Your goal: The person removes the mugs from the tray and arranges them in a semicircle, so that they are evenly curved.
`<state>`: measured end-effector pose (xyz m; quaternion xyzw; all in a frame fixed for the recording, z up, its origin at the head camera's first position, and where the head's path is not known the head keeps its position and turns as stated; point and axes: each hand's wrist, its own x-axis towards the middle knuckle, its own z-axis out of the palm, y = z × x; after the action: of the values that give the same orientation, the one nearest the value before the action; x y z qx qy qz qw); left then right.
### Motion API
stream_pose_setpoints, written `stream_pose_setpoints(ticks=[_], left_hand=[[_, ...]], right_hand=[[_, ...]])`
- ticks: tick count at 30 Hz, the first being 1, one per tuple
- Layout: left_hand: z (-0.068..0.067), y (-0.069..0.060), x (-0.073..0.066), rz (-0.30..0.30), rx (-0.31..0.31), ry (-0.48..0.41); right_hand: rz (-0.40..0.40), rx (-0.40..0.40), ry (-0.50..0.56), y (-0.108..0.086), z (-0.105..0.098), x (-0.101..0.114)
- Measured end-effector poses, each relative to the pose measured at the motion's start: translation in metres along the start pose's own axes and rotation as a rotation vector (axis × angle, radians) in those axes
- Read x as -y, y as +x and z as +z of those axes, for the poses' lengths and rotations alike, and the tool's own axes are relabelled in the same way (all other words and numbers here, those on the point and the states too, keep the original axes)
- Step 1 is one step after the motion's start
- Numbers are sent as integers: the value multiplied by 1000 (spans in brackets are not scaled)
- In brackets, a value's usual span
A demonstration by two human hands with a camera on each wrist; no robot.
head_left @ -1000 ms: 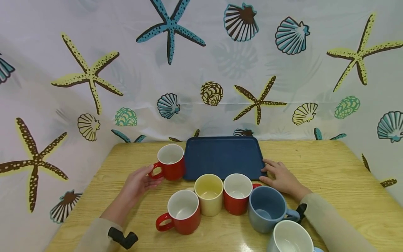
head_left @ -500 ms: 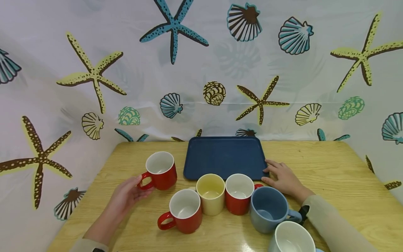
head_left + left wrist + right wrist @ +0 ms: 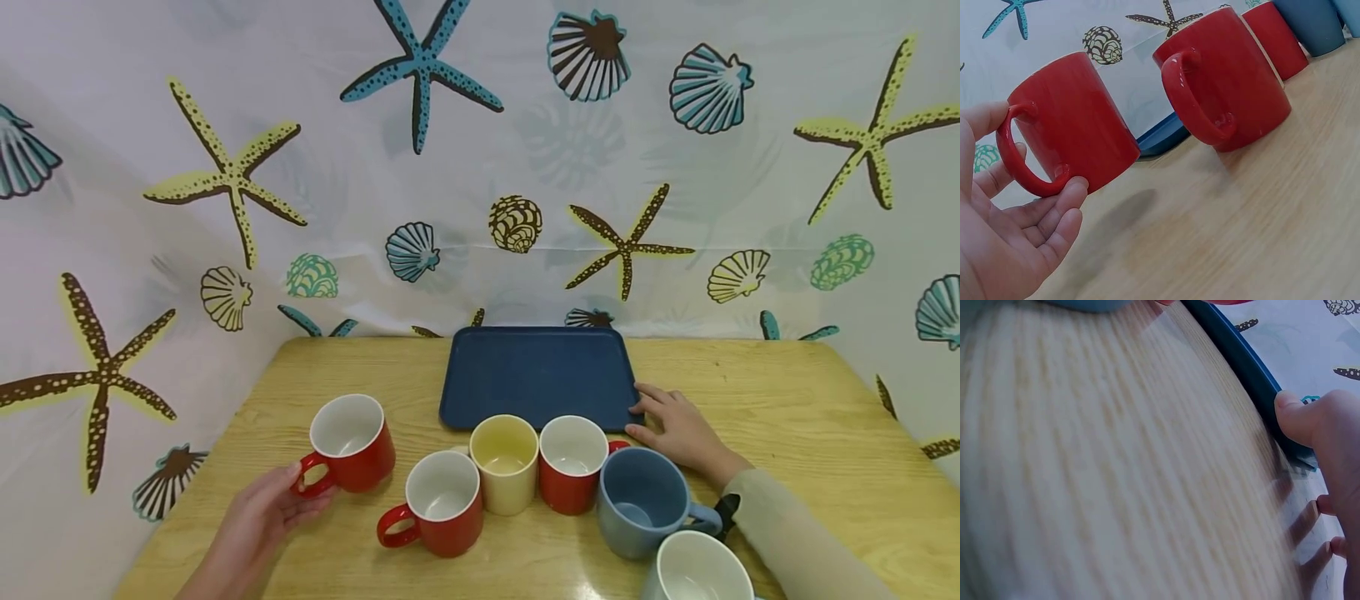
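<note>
My left hand [image 3: 258,521] pinches the handle of a red mug [image 3: 362,467] with a white inside. In the left wrist view this held mug [image 3: 1079,122] is raised off the table, its shadow below. My right hand [image 3: 678,433] rests at the near right corner of a navy tray [image 3: 540,375], its thumb against the rim in the right wrist view. In front of the tray stand a second red mug [image 3: 452,529], a cream-yellow mug [image 3: 506,492], a third red mug [image 3: 567,487] and a blue mug [image 3: 633,533]. Nothing lies on the tray.
A mug with a white inside [image 3: 701,571] is cut off by the bottom edge of the head view, near the right forearm. Behind the wooden table [image 3: 750,400] hangs a cloth [image 3: 450,192] printed with starfish and shells.
My left hand has carried the red mug from beside the tray's left edge leftward and nearer to me. The right hand has stayed at the tray's corner.
</note>
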<state>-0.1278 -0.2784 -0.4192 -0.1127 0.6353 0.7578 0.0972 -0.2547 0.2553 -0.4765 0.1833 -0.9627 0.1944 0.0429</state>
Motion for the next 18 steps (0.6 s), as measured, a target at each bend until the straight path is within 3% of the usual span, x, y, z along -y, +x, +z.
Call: stream_pose_setpoints(ticks=[3,7,12,18], left_hand=[[-4,-7,5,-20,-17,2],[-9,-14,13,15,-11,-31],[-13,-20,20,35,33,-54],[-16,-30,23,-22,-28,-48]], right_hand=[[5,0,10,-1,0,1],[1,-3,13,-2,0,1],[-4,-5,15,-2,-1,2],[-7,-11,11,-1,-2,2]])
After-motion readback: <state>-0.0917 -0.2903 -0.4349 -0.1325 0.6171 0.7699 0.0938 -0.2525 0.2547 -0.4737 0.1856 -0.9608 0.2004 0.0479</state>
